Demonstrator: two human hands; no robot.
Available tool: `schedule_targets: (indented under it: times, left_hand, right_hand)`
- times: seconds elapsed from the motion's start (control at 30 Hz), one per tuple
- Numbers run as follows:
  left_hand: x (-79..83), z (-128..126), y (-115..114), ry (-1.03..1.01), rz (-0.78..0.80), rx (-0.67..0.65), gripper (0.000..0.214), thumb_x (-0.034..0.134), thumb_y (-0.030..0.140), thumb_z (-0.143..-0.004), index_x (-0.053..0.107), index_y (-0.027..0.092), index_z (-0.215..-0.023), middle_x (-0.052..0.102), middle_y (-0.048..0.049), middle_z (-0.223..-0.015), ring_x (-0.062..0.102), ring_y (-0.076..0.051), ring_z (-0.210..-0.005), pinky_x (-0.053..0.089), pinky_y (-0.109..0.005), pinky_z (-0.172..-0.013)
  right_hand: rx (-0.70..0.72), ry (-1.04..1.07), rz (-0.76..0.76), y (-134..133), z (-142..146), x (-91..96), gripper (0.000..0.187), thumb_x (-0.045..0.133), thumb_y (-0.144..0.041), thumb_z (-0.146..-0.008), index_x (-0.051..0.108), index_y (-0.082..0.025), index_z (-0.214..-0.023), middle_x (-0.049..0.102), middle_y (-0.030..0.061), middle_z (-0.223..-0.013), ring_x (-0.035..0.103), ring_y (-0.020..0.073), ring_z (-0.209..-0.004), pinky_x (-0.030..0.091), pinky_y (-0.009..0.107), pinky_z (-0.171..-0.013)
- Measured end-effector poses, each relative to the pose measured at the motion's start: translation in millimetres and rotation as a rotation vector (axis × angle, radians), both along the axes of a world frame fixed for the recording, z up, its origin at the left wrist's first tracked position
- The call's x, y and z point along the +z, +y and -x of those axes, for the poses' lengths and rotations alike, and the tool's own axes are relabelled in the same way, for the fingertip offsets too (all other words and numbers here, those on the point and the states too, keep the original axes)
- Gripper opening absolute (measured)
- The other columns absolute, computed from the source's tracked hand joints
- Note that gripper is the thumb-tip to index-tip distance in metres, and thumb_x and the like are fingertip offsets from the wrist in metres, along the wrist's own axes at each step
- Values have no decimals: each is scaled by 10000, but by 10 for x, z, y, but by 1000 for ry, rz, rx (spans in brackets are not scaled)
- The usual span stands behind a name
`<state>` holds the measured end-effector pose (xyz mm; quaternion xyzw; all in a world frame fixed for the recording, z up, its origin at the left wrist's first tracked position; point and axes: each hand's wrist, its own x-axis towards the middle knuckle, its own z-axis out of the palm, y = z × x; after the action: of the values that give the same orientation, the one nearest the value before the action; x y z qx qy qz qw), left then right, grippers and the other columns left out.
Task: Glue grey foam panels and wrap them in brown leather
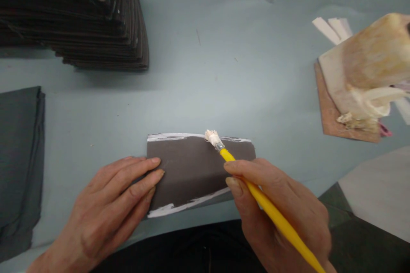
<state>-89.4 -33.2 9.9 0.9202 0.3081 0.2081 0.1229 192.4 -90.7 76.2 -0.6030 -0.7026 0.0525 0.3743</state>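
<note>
One head view only. Flat on the table (pixel 224 72), near its front edge: a dark grey piece (pixel 192 170), long axis left to right, white paste streaked along far and near edges. Left hand (pixel 109 204) spread flat on its left end, fingers pointing right. Right hand (pixel 282 209) clamped on a yellow brush (pixel 276 217), handle slanting from lower right to upper left, white bristles (pixel 212 136) touching the piece's far edge. Far left, a stack of dark sheets (pixel 96 21); at right, a stained cream container (pixel 361 72).

I counted two hands, left hand (pixel 109 204) and right hand (pixel 288 209), one yellow-handled brush (pixel 278 221), one dark grey sheet (pixel 192 170), one tall stack of dark sheets (pixel 80 17), one glue-stained container (pixel 365 68), one brown board (pixel 329 115).
</note>
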Motion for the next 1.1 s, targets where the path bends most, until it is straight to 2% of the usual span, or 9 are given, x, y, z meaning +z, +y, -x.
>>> schedule_targets:
  times: [0.37,0.73,0.93,1.1]
  left_hand:
    - [-6,7,6,4,-8,-17,352,608,73,-1011,690,202,-1328,723,-96,-1384,696,-240,-1232,536,-418,-1138]
    - [13,-9,-31,-7,57,50,386,618,74,-1005,709,263,-1329,732,-51,-1398,691,-231,-1263,518,-413,-1168]
    - [17,-3,-29,11,61,56,410,600,97,-1021,684,305,-1365,731,-47,-1400,690,-238,-1253,542,-438,-1140]
    - [-4,18,-9,20,36,26,399,627,105,-1012,674,271,-1372,723,-57,-1413,695,-239,-1245,529,-420,-1139]
  right_hand:
    - [-48,-31,-6,-118,-147,-40,175,662,-64,-975,671,-185,-1101,787,15,-901,749,117,-712,624,199,-718]
    - [-103,-45,14,-237,-293,-55,207,683,-78,-966,699,-217,-1118,797,7,-898,767,146,-699,635,226,-695]
    - [-146,-115,18,-290,-367,-42,136,673,-123,-999,691,-200,-1110,798,22,-900,777,141,-721,636,214,-710]
    - [-192,-136,-1,-360,-436,-25,101,684,-159,-1007,716,-215,-1084,801,16,-875,771,147,-680,637,223,-680]
